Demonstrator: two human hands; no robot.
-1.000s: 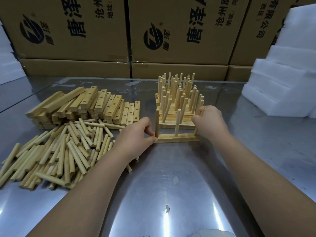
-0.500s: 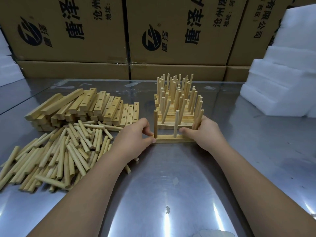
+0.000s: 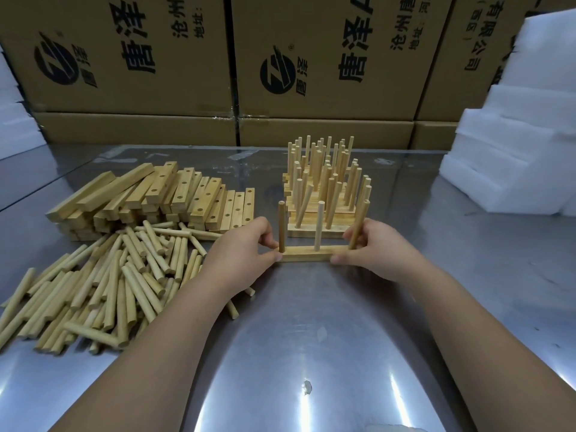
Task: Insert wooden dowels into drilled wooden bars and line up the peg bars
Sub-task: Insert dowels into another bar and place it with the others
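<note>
A wooden peg bar (image 3: pixel 307 254) with three upright dowels lies on the steel table in front of me. My left hand (image 3: pixel 240 257) pinches its left end between thumb and fingers. My right hand (image 3: pixel 374 249) grips its right end, thumb on the front face, fingers round the base of the rightmost dowel (image 3: pixel 358 224). Just behind it stands a group of finished peg bars (image 3: pixel 324 194), lined up in rows. Loose dowels (image 3: pixel 103 282) lie in a heap at the left, with a stack of drilled bars (image 3: pixel 174 201) behind them.
Cardboard boxes (image 3: pixel 327 57) form a wall along the table's back edge. White foam blocks (image 3: pixel 511 157) are stacked at the right, and more foam shows at the far left. The steel table (image 3: pixel 311 353) is bare near me.
My right hand came down from the top of the rightmost dowel to grip the bar's right end. The bar sits slightly nearer to me, a gap showing behind it.
</note>
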